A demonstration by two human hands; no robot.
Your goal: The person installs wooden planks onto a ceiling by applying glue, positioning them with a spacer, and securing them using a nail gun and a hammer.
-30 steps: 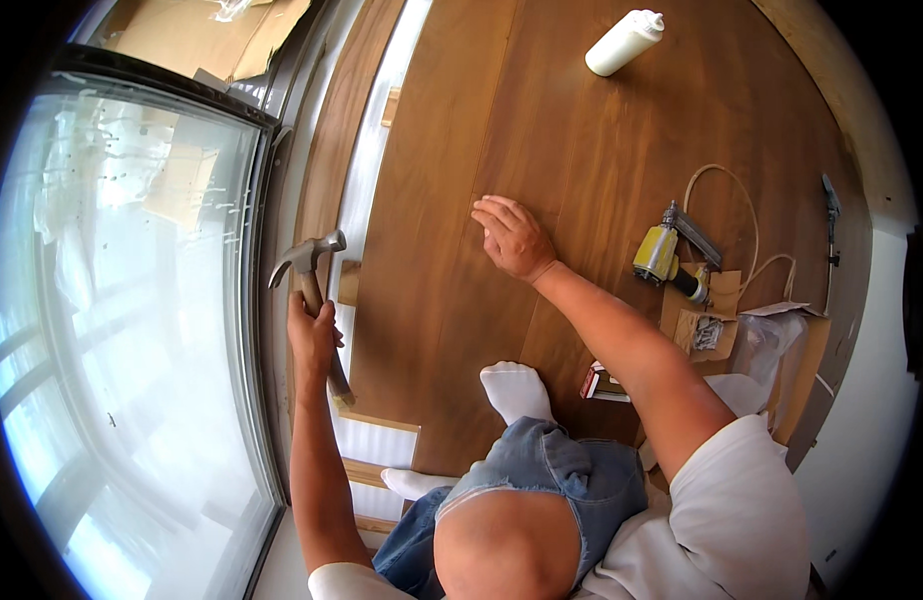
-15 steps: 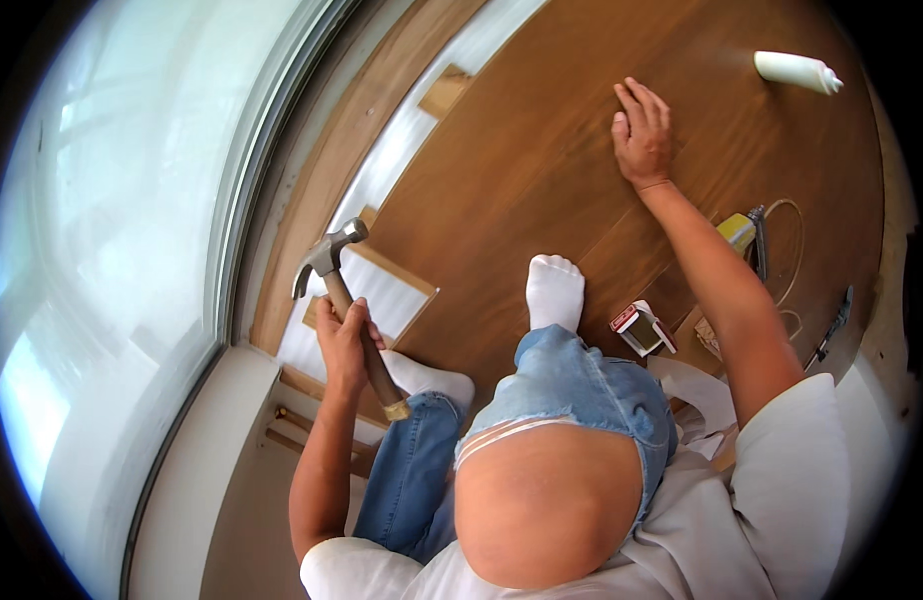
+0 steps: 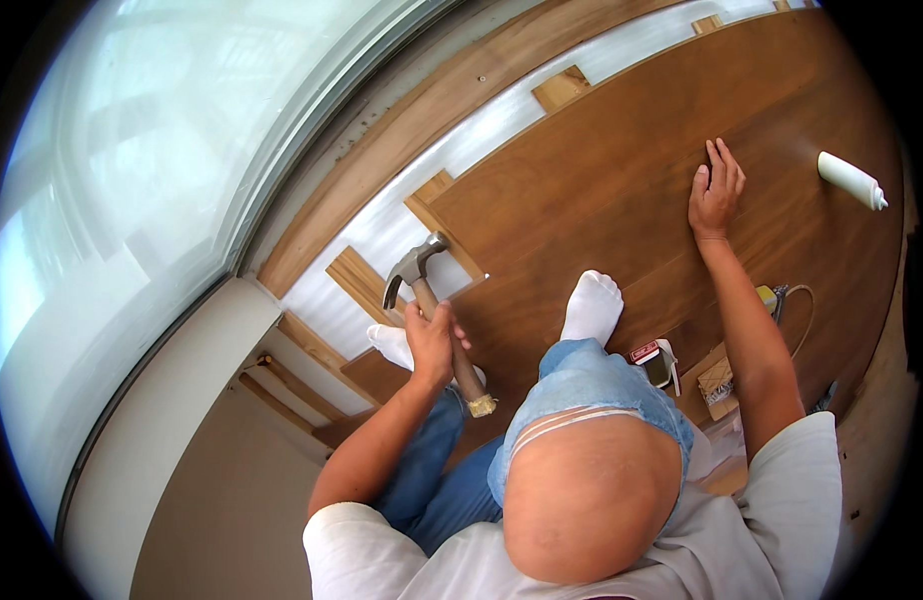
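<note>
Gripped around its handle by the left hand (image 3: 432, 342), the hammer (image 3: 423, 292) is held above the left edge of the brown floorboards (image 3: 602, 190), which could be dented if that grip were loosened, while the right hand (image 3: 717, 200) is stretched forward, unclenched, over their right part.

Pale short-sleeved shirt (image 3: 462, 552), faded blue jeans (image 3: 580, 375), big hole at one knee (image 3: 594, 495), loose white threads (image 3: 574, 416), white socks (image 3: 593, 308)
</note>
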